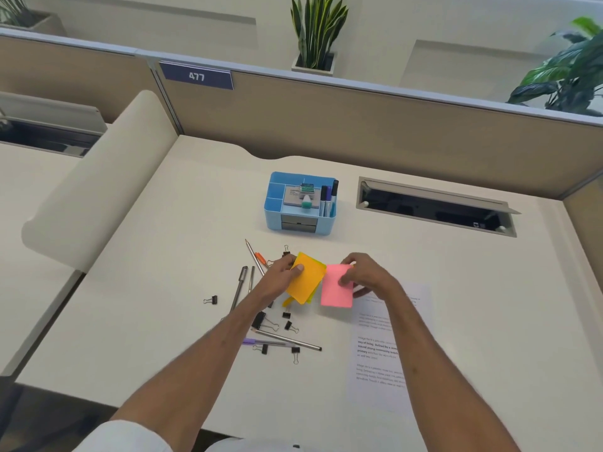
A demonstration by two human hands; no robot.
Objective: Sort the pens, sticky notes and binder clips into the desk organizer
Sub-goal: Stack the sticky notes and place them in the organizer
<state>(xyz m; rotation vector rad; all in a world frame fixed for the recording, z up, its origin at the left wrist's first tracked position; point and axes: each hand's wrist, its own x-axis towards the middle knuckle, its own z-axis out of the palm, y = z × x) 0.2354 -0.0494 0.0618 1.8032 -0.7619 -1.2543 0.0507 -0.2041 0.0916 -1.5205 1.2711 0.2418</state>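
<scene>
My left hand (283, 272) pinches the orange sticky notes (304, 278) and my right hand (360, 272) grips the pink sticky notes (336, 287), both lifted just above the desk (163, 288), probably so I can stack them for one trip. The blue desk organizer (299, 203) waits beyond; pens (238, 288) and binder clips (210, 300) lie scattered below.

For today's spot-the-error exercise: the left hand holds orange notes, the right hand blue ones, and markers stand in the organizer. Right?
One slip: the right hand holds pink notes, not blue, as the head view shows. The left hand does hold orange notes, and markers stand in the organizer.
</scene>
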